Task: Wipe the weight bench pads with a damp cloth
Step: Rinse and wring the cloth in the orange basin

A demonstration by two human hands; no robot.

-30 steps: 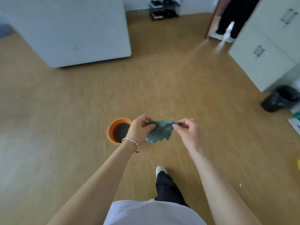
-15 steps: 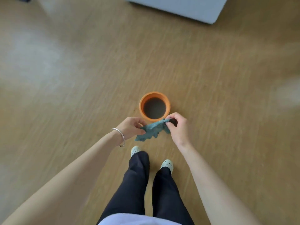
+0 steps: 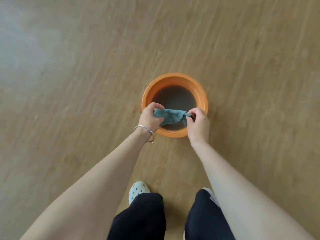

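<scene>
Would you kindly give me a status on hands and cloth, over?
Left hand grips one end of the blue cloth, right hand pinches the other. Cloth stretched over the orange basin. Nothing in the way.

So the round orange plastic basin (image 3: 173,77) sits on the light wood-plank floor (image 3: 86,84), straight ahead of the person's two white perforated clogs (image 3: 137,190). The small teal terry cloth (image 3: 170,116) is stretched over the basin's near half. The left hand (image 3: 149,118) pinches its left end and the right hand (image 3: 199,124) its right end, both above the near rim.
</scene>
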